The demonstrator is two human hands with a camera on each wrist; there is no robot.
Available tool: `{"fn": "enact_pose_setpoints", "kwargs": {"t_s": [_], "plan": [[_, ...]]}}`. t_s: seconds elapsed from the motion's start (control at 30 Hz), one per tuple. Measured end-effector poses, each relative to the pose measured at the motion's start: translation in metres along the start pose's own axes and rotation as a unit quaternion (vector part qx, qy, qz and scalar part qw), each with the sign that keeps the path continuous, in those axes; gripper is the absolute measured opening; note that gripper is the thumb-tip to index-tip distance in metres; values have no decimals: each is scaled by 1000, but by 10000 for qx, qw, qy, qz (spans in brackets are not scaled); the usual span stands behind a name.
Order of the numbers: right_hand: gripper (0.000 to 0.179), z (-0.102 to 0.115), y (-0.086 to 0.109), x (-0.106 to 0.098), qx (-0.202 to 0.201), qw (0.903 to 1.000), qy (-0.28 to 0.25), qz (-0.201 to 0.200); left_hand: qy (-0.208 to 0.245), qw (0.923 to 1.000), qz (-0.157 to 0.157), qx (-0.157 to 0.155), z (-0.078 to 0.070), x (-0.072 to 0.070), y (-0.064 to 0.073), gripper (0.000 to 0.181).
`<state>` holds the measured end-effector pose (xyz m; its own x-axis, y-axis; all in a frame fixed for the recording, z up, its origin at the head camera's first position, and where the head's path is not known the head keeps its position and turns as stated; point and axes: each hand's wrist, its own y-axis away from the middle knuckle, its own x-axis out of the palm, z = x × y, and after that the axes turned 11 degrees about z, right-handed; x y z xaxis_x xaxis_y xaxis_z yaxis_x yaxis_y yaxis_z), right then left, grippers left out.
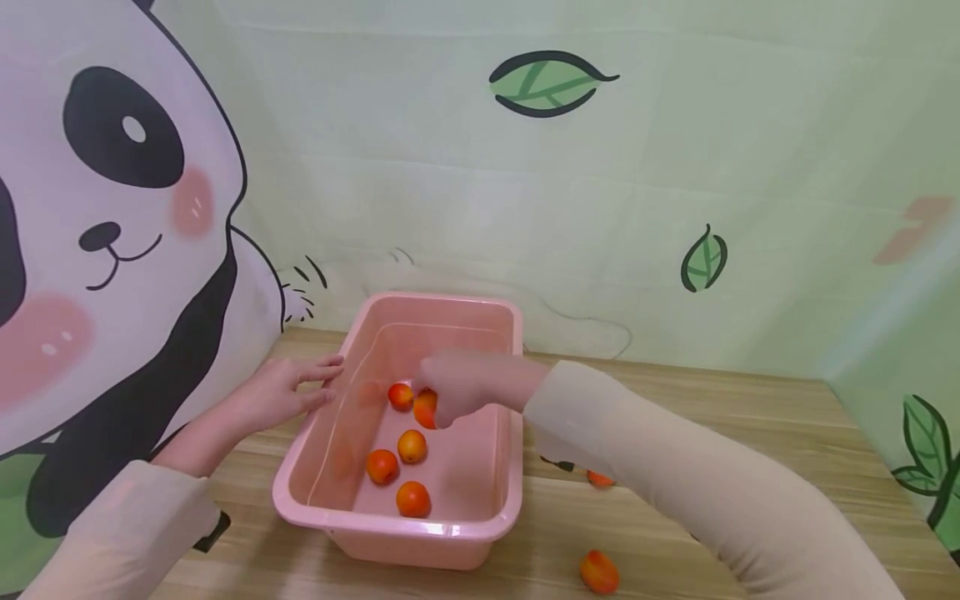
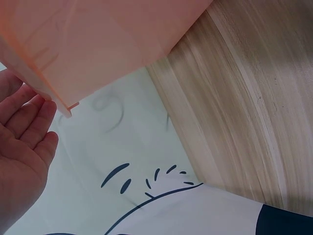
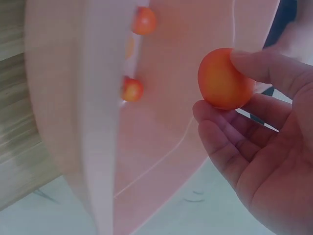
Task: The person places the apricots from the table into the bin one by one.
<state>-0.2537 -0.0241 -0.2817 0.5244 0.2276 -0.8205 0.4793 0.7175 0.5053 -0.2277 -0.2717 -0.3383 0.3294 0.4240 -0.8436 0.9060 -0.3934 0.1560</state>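
A pink plastic basin (image 1: 480,530) holds several round orange-red fruits, such as one fruit (image 1: 413,499) by its near wall. My right hand (image 1: 468,385) is over the inside of the basin. Between its thumb and fingers it pinches an orange-red fruit (image 3: 222,81), seen plainly in the right wrist view. Two more fruits (image 3: 132,89) show below in that view, partly hidden by the basin wall. At the basin's left side, my left hand (image 1: 288,388) touches the rim with its fingertips. In the left wrist view its fingers (image 2: 36,115) lie relaxed against the rim's outer edge.
The basin stands on a wood-grain table (image 1: 720,417). One fruit (image 1: 600,572) lies on the table right of the basin, and another fruit (image 1: 600,478) shows partly behind the right sleeve. A pale cloth backdrop (image 1: 420,167) with a panda and leaves hangs behind.
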Motion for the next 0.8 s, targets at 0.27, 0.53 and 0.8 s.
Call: {"fn": "enact_pose_setpoints", "kwargs": {"t_s": [0.27,0.53,0.8], "plan": [[12,1,-13,-9,248,9963,-742,-344,83,10000,5,-14,0,1,0,44],[14,4,-19,-6,1077,9406,-3198,-386,60,10000,-8,2,0,0,1,44],[12,6,-38,-4,660,9736,-2123,-523,-15,10000,-24,-28,0,-1,3,44]]}}
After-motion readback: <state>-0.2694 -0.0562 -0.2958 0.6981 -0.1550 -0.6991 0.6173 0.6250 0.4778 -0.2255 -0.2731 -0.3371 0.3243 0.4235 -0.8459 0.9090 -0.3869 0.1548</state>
